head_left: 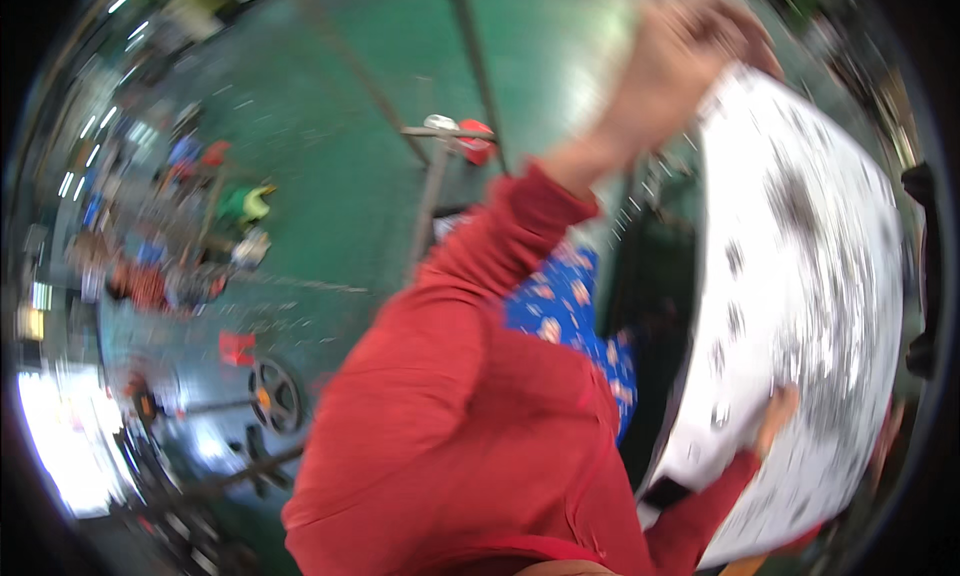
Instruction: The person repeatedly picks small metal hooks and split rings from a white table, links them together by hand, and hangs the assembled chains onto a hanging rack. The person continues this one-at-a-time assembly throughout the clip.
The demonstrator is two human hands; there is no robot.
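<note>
A large white sheet point(735, 366) with dark printed marks spreads along the right side of the view, smeared by motion. At its far corner my left hand point(690, 46) is closed with bent fingers on the sheet's edge, at the end of a raised red sleeve. Lower down, my right hand point(777, 418) rests against the sheet's printed face. Blur keeps me from telling how its fingers are held. A small dark rectangle point(665, 493) shows at the sheet's near left corner.
Left of the sheet is a dark surface point(650, 286), beside blue flowered cloth point(560, 296). A metal frame point(430, 196) stands on the green floor, with a red object point(476, 142) by it. A spoked wheel point(275, 396) is at lower left. People point(150, 281) are farther left.
</note>
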